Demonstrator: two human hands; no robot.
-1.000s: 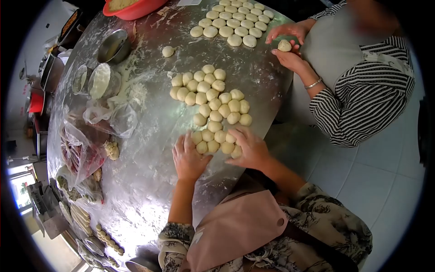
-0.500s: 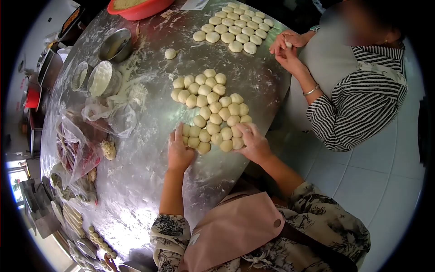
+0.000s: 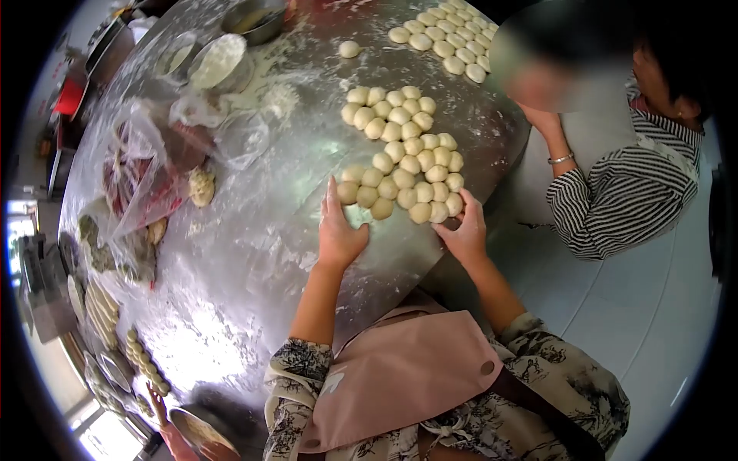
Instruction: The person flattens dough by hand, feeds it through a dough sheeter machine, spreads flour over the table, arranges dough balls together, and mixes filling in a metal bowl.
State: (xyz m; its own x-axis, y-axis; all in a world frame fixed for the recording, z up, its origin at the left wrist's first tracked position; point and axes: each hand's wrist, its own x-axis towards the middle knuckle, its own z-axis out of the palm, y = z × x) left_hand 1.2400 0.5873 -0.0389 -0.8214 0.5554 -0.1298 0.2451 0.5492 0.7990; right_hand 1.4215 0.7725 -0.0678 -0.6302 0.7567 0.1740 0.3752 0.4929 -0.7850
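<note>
Several pale round dough balls (image 3: 410,175) lie packed together on the floury metal table in front of me, in a bent cluster. My left hand (image 3: 340,234) is at the cluster's lower left corner, fingers stretched forward and thumb spread out. Its fingertips are close beside the outermost ball; whether they touch is unclear. At the lower right corner is my right hand (image 3: 465,230), thumb and fingers apart around the edge balls, seemingly touching them. Neither hand grips a ball.
Flattened dough rounds (image 3: 448,37) lie in rows at the back right, near a person in a striped top (image 3: 611,180). One dough ball (image 3: 349,49) sits alone. Left are a flour bowl (image 3: 219,65), a metal bowl (image 3: 257,21) and plastic bags (image 3: 134,173). Another person's hand (image 3: 157,406) shows lower left.
The view has shifted, so the table's contents appear farther right and higher. My left thumb has spread away from the balls. My right hand has moved from the cluster's right side to its near corner.
</note>
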